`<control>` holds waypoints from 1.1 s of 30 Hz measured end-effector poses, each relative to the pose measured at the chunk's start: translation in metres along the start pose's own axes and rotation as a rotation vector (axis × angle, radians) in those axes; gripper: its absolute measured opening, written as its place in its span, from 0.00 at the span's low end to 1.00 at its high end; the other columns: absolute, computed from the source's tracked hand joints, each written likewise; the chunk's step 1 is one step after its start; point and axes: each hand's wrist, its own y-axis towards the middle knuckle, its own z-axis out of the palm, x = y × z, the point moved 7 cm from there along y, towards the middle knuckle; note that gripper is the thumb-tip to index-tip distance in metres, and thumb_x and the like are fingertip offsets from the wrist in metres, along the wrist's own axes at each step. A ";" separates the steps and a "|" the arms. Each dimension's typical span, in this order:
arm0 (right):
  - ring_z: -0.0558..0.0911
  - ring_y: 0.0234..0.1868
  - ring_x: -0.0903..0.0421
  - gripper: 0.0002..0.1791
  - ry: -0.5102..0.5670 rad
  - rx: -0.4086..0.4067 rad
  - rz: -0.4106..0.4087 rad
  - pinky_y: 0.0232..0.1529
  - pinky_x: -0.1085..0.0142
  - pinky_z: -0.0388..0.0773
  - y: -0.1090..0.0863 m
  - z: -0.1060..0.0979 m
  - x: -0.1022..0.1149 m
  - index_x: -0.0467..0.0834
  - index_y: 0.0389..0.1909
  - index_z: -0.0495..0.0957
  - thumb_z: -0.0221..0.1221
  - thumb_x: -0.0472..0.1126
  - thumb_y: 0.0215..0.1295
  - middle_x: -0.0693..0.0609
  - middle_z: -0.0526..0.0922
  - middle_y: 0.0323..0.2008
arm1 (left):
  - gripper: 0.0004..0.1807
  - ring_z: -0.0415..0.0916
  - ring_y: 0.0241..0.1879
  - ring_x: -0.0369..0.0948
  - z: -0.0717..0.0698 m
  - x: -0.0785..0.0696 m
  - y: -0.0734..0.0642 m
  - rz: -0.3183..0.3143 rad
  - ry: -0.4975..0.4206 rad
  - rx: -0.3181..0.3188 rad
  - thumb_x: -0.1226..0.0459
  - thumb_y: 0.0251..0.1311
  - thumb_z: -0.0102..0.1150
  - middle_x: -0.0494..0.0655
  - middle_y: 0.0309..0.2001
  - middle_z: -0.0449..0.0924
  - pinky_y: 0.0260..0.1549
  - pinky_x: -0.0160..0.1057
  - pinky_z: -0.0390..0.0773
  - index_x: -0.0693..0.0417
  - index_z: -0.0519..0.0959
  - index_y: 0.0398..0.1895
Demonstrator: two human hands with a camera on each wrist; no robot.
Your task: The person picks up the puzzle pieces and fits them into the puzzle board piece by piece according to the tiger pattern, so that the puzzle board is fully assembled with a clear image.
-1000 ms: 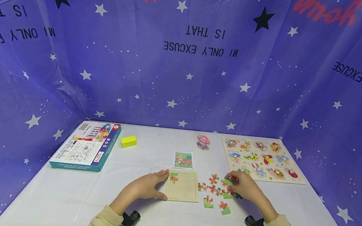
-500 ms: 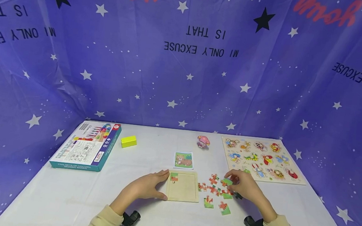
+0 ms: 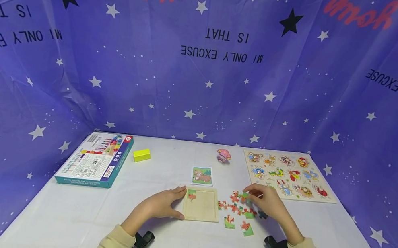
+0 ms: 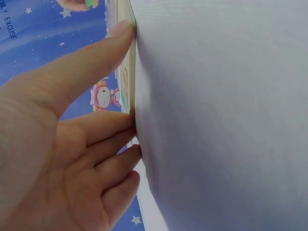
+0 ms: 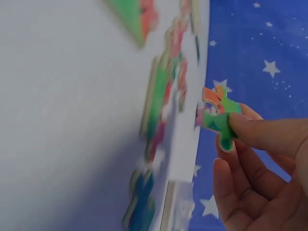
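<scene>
My left hand [image 3: 161, 205] rests at the left edge of a square wooden puzzle tray [image 3: 202, 211], thumb near the front corner and fingers near the back. In the left wrist view, its thumb and fingertips touch the tray's side. One jigsaw piece [image 3: 191, 194] lies in the tray's upper left corner. My right hand [image 3: 269, 201] pinches a green and orange jigsaw piece [image 5: 221, 120] between thumb and fingers, raised over the loose pieces. Several red and green jigsaw pieces [image 3: 236, 208] lie scattered right of the tray, with a dark green one [image 3: 262, 214] below the right hand.
Behind the tray lies a picture card with a bear [image 3: 202, 176]. A pink toy figure [image 3: 223, 155] stands farther back. An insect puzzle board [image 3: 280, 177] lies at the right; a yellow block [image 3: 141, 155] and a flat toy box [image 3: 95, 159] are at the left.
My right hand has lifted a green and orange jigsaw piece from the pile and shifted slightly left. My left hand and the tray have stayed in place.
</scene>
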 end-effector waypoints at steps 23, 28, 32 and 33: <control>0.82 0.32 0.61 0.07 0.195 0.118 -0.074 0.35 0.68 0.82 0.036 0.055 0.052 0.45 0.41 0.84 0.64 0.36 0.63 0.57 0.84 0.33 | 0.49 0.56 0.70 0.53 -0.001 0.000 0.001 -0.003 0.006 0.005 0.48 0.49 0.71 0.55 0.72 0.57 0.66 0.52 0.60 0.64 0.62 0.70; 0.81 0.32 0.62 0.07 0.183 0.136 -0.105 0.34 0.67 0.81 0.046 0.065 0.062 0.45 0.39 0.85 0.63 0.33 0.61 0.58 0.84 0.31 | 0.49 0.56 0.70 0.53 -0.001 0.000 0.001 -0.013 0.010 0.006 0.47 0.49 0.70 0.54 0.72 0.57 0.66 0.52 0.60 0.64 0.62 0.70; 0.80 0.30 0.62 0.07 0.182 0.161 -0.105 0.33 0.68 0.80 0.051 0.074 0.066 0.45 0.38 0.85 0.63 0.32 0.61 0.58 0.84 0.30 | 0.49 0.56 0.70 0.53 -0.001 -0.001 0.000 -0.011 0.008 0.006 0.47 0.49 0.70 0.54 0.72 0.57 0.66 0.52 0.60 0.64 0.62 0.70; 0.80 0.30 0.62 0.07 0.184 0.168 -0.099 0.33 0.68 0.80 0.053 0.077 0.066 0.45 0.37 0.85 0.63 0.32 0.61 0.58 0.83 0.30 | 0.49 0.56 0.70 0.54 -0.001 -0.001 0.000 -0.009 0.010 0.006 0.47 0.49 0.70 0.55 0.72 0.57 0.66 0.53 0.60 0.64 0.62 0.70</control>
